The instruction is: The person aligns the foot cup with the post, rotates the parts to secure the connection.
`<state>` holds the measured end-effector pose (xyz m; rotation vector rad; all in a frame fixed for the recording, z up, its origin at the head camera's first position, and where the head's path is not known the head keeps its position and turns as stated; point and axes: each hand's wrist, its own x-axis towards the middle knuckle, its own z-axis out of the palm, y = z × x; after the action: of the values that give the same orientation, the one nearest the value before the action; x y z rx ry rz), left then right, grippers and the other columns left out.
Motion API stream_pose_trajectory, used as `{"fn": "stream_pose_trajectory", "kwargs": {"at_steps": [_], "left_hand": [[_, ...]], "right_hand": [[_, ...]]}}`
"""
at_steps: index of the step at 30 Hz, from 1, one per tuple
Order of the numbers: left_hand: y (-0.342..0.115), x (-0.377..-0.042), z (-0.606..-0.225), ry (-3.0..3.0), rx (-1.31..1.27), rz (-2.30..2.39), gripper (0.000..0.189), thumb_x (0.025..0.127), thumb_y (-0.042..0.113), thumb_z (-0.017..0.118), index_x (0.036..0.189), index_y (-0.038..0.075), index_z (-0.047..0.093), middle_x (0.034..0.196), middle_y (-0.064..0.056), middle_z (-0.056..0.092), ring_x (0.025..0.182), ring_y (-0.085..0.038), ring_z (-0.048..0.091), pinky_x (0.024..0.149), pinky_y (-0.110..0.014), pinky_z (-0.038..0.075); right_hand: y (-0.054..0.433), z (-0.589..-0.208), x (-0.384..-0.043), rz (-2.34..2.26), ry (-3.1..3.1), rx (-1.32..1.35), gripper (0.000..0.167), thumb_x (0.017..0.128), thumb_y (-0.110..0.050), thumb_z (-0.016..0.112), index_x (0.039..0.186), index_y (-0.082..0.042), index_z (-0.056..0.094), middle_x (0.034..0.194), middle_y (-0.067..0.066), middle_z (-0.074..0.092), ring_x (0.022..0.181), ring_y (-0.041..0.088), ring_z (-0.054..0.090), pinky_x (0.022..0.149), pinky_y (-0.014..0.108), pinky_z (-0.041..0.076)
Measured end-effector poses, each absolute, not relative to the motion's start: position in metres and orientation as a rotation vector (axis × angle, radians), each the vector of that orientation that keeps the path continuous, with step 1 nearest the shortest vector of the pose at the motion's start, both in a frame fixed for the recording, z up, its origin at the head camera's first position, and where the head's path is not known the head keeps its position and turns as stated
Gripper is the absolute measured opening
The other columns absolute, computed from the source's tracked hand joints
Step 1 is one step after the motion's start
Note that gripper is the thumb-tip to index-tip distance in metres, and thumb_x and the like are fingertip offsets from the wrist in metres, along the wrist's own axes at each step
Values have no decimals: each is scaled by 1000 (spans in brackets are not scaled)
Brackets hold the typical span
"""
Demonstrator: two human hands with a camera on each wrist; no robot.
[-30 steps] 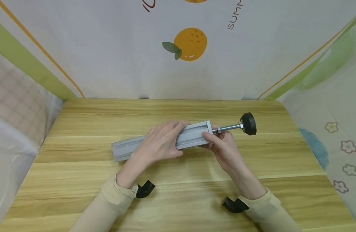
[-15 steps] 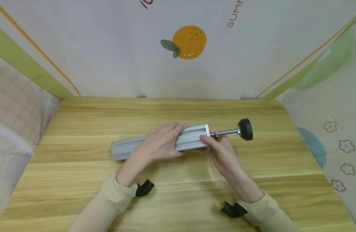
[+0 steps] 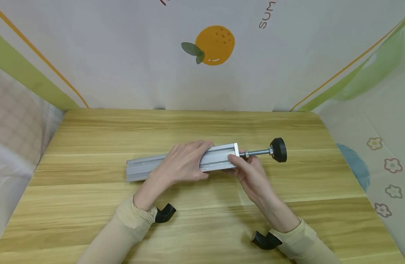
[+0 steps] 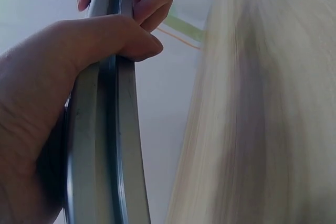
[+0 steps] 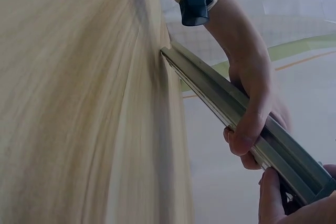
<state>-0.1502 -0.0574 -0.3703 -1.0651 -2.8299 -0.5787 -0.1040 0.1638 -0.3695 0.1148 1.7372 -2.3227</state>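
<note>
A silver aluminium extrusion profile point(image 3: 219, 157) lies slantwise across the head view, its grooves running lengthwise. From its right end plate sticks a threaded rod with nuts, tipped by a black levelling foot point(image 3: 278, 150). My left hand point(image 3: 181, 163) grips the profile around its middle from above; in the left wrist view the thumb point(image 4: 115, 38) wraps over the grooved side. With my right hand point(image 3: 253, 174) I hold the right end, thumb on the upper face and fingers underneath, mostly hidden. The right wrist view has the profile's far end point(image 5: 170, 51) close over the table.
The wood-grain table point(image 3: 202, 227) spreads under both hands. A white curtain point(image 3: 130, 55) with a printed orange rises behind its back edge, and more printed fabric hangs at both sides. Black camera mounts point(image 3: 166, 213) sit at the cuffs.
The profile's right end and the black foot have come down a little toward me, with my right hand following. My left hand keeps its grip in nearly the same place.
</note>
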Motion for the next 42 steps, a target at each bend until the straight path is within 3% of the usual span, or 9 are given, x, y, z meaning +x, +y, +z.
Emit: {"fn": "stream_pose_trajectory", "kwargs": {"at_steps": [9,13,19,23,30,35,42], "left_hand": [[-57,-152,-371,-2816,-1079,-624,74,68,39,84,134,20,58,107,3,70,83,-14,63,65,-31,52],[-56,-152,-371,-2815,-1084,-639,73,68,38,84,133,20,59,106,4,70,82,-13,62,65,-30,52],[-56,-154,-371,-2851,-1085,-653,77,68,39,85,137,17,58,115,1,71,87,-14,65,68,-29,53],[-57,-156,-371,-2868,-1085,-666,80,69,39,86,139,16,57,122,-2,72,91,-17,67,71,-31,55],[-59,-160,-372,-2881,-1053,-679,77,69,40,84,138,18,58,122,-1,72,92,-16,68,73,-34,56],[-60,-160,-370,-2881,-1041,-695,77,70,42,83,139,18,58,119,1,71,90,-15,66,72,-33,55],[-63,-162,-370,-2881,-1027,-685,76,70,42,83,138,19,58,113,2,71,85,-15,64,67,-32,54]], "right_hand": [[171,-372,-105,-2340,1621,98,13,101,-4,54,98,-16,53,113,-2,69,101,12,71,92,30,59],[180,-373,-106,-2304,1553,63,11,103,-9,54,108,-17,58,118,-3,68,107,12,69,99,31,57],[200,-374,-110,-2224,1528,-22,25,102,-12,59,127,-15,61,129,-1,68,118,15,69,104,34,55],[215,-373,-113,-2250,1456,-35,30,101,-8,60,130,-15,59,127,1,69,115,17,70,100,33,56],[239,-364,-117,-2280,1340,-75,51,99,8,53,143,-15,45,136,8,64,128,24,64,109,37,52],[255,-356,-120,-2306,1319,-194,57,98,11,51,147,-16,40,143,11,61,133,26,61,112,40,50],[266,-345,-120,-2353,1445,-169,56,96,13,51,144,-15,46,143,13,60,133,26,62,111,41,51]]}}
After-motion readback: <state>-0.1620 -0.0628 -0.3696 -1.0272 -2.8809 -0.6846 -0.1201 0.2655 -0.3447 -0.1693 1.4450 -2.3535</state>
